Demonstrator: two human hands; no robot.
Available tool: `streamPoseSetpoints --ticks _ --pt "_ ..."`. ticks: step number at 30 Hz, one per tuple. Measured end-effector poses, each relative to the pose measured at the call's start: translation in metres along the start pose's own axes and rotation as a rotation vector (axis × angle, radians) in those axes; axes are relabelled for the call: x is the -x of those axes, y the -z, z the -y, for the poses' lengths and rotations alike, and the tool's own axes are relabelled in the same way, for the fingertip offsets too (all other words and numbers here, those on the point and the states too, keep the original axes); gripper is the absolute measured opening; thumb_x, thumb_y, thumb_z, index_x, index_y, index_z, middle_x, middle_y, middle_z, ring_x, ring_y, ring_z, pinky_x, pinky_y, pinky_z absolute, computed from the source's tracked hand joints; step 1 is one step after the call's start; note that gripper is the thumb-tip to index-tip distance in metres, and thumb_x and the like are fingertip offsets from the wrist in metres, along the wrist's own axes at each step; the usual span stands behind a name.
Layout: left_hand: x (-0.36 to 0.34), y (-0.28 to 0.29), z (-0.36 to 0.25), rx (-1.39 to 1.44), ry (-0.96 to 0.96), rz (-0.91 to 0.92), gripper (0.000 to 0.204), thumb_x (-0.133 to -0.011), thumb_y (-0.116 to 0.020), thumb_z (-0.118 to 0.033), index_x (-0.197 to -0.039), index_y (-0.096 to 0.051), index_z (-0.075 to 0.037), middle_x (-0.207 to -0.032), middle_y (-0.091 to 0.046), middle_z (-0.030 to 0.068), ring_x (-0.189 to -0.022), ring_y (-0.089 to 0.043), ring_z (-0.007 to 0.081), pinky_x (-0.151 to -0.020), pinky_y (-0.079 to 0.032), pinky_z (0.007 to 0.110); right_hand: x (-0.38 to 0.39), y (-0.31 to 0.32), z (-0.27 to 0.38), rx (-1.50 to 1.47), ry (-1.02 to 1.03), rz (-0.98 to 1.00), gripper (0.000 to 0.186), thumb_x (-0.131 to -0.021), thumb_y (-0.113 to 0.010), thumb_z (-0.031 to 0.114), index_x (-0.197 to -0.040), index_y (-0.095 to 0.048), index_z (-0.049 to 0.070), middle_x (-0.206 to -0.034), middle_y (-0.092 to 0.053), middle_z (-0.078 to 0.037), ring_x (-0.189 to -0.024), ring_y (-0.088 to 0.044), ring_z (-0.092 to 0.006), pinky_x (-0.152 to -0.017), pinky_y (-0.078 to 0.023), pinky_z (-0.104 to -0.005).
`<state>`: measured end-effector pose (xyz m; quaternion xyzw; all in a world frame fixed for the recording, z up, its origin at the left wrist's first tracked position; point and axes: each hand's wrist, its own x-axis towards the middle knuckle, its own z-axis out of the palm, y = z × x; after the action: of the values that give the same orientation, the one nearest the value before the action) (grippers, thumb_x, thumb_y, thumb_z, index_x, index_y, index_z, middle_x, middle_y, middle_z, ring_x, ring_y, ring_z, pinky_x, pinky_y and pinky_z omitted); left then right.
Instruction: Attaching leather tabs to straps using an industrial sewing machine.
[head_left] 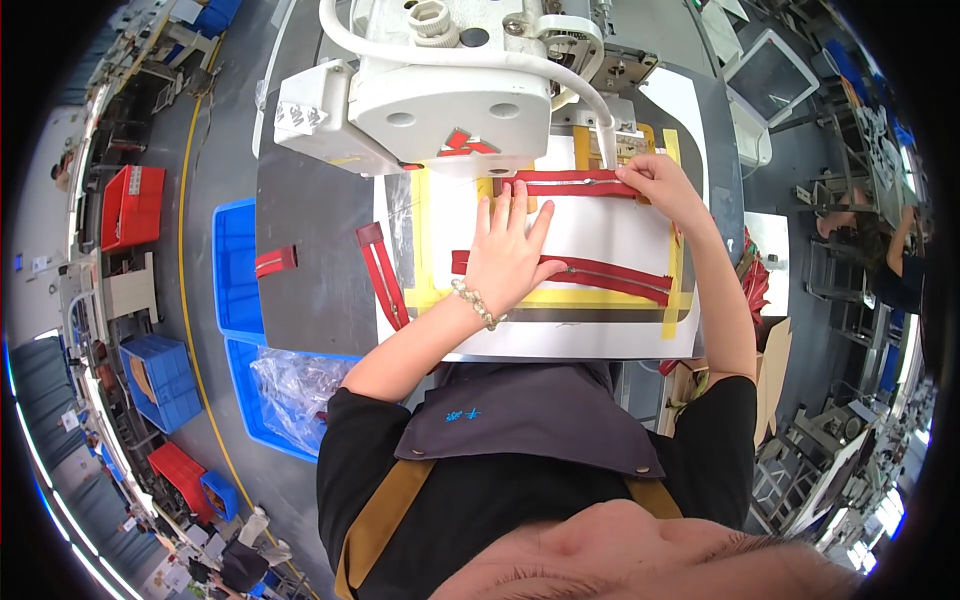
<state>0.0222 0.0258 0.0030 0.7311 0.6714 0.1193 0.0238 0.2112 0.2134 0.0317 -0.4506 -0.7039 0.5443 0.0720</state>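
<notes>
A red zipper strip (pixel 560 184) lies crosswise just below the white sewing machine head (pixel 450 105). My right hand (pixel 655 188) pinches its right end between thumb and fingers. With fingers spread, my left hand (pixel 508 250) lies flat, its fingertips reaching the strip's left part. A second red zipper strip (pixel 620 280) rests nearer to me, partly beneath my left thumb. To the left, another red zipper strip (pixel 382 272) lies slanted on the table. One more short red piece (pixel 277 261) sits at the table's left edge.
White sheet and yellow tape (pixel 570 298) cover the work surface. Blue bins (pixel 235 270) stand left of the table, one holding clear plastic bags (pixel 300 390). Red material (pixel 755 280) and a cardboard box (pixel 775 365) are at the right. A white cable (pixel 480 62) crosses the machine.
</notes>
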Motion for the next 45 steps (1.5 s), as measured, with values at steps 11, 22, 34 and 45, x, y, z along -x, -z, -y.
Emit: streamPoseSetpoints --ticks 11,22,34,45 --pt "-0.001 -0.004 -0.003 -0.056 0.035 0.03 0.079 -0.075 -0.062 -0.061 -0.136 -0.044 -0.014 -0.14 -0.036 0.0271 -0.129 -0.038 0.0377 -0.102 -0.024 0.058 0.018 0.013 0.019 0.496 -0.042 -0.249 0.026 -0.084 -0.065 0.032 -0.081 -0.064 0.007 -0.065 -0.058 -0.002 -0.061 -0.056 -0.0161 -0.058 -0.039 -0.0318" --pt "0.001 -0.001 0.001 -0.014 0.015 0.034 0.081 -0.075 -0.064 -0.058 -0.138 -0.041 -0.013 -0.142 -0.032 0.0286 -0.133 -0.032 0.0383 -0.104 -0.022 0.059 -0.022 -0.073 0.018 0.651 0.688 -0.591 0.015 -0.076 -0.063 0.013 -0.089 -0.063 0.008 -0.087 -0.059 -0.007 -0.088 -0.055 -0.0266 -0.082 -0.037 -0.0414" --pt "0.035 0.041 0.0 0.024 -0.088 0.063 0.086 -0.073 -0.07 -0.047 -0.144 -0.032 -0.016 -0.148 -0.03 0.0143 -0.139 -0.027 0.0268 -0.109 -0.02 0.054 -0.024 -0.078 0.023 0.234 0.727 -0.211 0.029 -0.073 -0.053 -0.003 -0.1 -0.061 0.001 -0.092 -0.054 -0.014 -0.089 -0.051 -0.0316 -0.081 -0.043 -0.0375" --pt "0.035 0.021 0.016 0.024 -0.051 0.088 0.088 -0.075 -0.065 -0.053 -0.14 -0.035 -0.002 -0.146 -0.034 0.0146 -0.136 -0.033 0.0261 -0.106 -0.028 0.05 0.006 -0.06 0.005 0.666 0.808 -0.158 0.038 -0.079 -0.06 0.001 -0.116 -0.061 0.01 -0.128 -0.055 -0.006 -0.125 -0.047 -0.03 -0.099 -0.04 -0.0436"
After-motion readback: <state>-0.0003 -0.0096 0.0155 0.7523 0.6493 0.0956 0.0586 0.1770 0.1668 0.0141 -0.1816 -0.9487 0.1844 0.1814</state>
